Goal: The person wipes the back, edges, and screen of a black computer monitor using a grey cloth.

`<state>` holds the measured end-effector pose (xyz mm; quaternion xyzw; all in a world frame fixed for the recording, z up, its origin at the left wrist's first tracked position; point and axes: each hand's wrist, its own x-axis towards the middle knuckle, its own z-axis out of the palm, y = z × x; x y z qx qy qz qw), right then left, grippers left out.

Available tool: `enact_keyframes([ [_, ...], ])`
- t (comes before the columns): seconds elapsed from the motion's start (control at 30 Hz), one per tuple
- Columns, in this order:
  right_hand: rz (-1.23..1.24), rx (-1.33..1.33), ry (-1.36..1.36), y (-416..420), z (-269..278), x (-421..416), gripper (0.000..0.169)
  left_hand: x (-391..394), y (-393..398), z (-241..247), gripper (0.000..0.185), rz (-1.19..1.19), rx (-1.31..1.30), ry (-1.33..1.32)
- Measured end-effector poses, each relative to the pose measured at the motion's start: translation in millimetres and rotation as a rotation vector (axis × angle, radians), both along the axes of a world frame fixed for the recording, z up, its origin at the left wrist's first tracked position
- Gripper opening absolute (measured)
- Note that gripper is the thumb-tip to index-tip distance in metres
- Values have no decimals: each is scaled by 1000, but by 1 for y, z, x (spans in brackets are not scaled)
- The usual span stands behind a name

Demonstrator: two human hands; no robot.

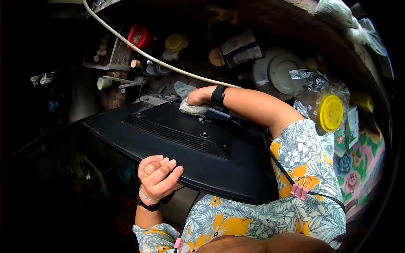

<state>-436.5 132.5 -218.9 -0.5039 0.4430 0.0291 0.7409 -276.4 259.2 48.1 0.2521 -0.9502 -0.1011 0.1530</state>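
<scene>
A black flat-screen television (227, 172), or a similar display, lies in front of me with its vented back facing up. Curled over its near edge are the fingers of my left hand (159, 177), which wears a ring, a bracelet and a black wristband. My right hand (201, 95) reaches across to the far part of the casing and grips a greyish cloth (193, 109). That cloth rests against the casing, and its bluish end sticks out beyond my fingers. A small dark device hangs below my right wristband (218, 95).
A pale cable (152, 58) arches across beyond the television. Behind it stand a basket with eggs (100, 52), a red container (139, 37), a bottle (155, 67) and a large pot-like vessel (284, 72). A yellow-lidded jar (330, 113) is near my right elbow. Deep shadow covers the left.
</scene>
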Motion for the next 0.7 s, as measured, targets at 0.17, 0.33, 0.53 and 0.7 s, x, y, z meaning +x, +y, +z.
enact_keyframes([
  [0.17,222,-737,151,-10,15,-26,36,2,4,-1,28,30,3,0],
  [0.33,-502,-21,-283,-5,19,-56,44,-2,3,1,26,25,0,12],
  [0.53,-117,66,-406,-4,-30,-7,66,0,5,-2,26,16,14,-30],
  [0.7,50,78,-455,3,-54,-35,53,0,3,-4,25,13,14,-24],
])
